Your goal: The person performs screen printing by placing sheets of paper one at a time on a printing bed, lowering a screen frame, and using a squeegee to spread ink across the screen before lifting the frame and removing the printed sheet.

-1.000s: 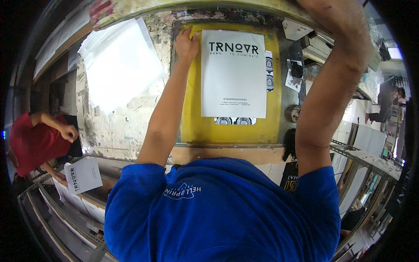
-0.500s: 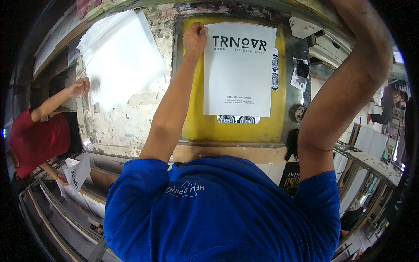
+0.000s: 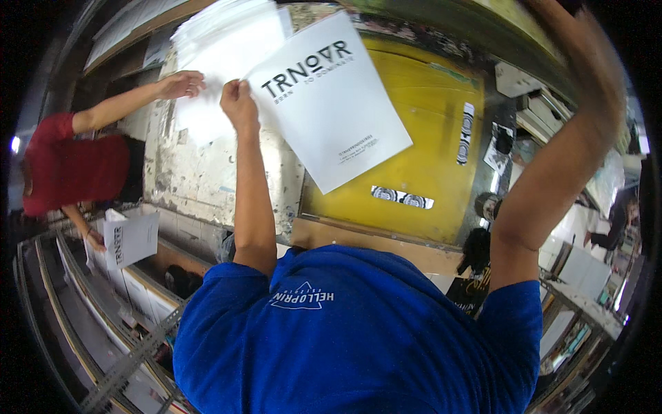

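My left hand [image 3: 239, 107] is closed in a pinch on the upper left corner of a white printed sheet of paper [image 3: 331, 110] with black lettering. Tilted, the sheet hangs over the left part of a yellow panel [image 3: 420, 162] in a dark frame. Two strips with black-and-white round emblems lie on that panel: one strip [image 3: 402, 197] near its front edge, the other strip [image 3: 466, 134] toward its right. Beyond my left hand is a loose pile of white sheets [image 3: 227, 41]. My right arm is raised along the right side, its hand beyond the upper edge.
On the left a person in a red shirt reaches a hand [image 3: 183, 84] over the pile; their other hand holds a printed sheet [image 3: 134, 241] by a rack [image 3: 76, 283]. The paint-stained table [image 3: 186, 179] lies between us. Metal shelving [image 3: 579, 310] stands at the right.
My left hand has carried the printed sheet leftward off the middle of the yellow panel, turning it and uncovering more of the panel. The other person's hand has reached further over the pile.
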Available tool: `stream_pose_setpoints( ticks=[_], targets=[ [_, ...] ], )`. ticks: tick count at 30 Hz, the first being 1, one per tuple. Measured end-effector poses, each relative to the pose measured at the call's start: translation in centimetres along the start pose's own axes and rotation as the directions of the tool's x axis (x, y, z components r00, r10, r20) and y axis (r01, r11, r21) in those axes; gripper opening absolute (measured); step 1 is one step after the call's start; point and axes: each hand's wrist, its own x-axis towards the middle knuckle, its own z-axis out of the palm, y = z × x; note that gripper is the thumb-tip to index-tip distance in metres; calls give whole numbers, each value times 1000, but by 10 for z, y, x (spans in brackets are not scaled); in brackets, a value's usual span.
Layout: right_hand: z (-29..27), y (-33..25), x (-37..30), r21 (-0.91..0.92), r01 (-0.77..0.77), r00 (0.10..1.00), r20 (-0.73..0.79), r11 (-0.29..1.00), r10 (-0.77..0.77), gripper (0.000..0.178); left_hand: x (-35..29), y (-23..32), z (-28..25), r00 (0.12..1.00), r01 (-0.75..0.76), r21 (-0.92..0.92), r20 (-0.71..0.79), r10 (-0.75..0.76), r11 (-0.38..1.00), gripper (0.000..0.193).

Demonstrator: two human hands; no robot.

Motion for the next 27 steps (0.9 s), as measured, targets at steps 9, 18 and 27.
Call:
stream_pose_setpoints(
  ticks=[9,18,27],
  targets=[
    [-13,28,0,50,100,963,245,994,-109,39,28,-36,-264,898,71,407,-424,119,911,20],
    [-22,69,17,2,160,886,441,987,-145,42,0,-7,-147,814,-320,752,-92,573,576,30],
    [-29,96,35,-76,230,823,547,970,-153,46,-78,-35,19,877,-432,582,448,172,689,18]
  ],
)
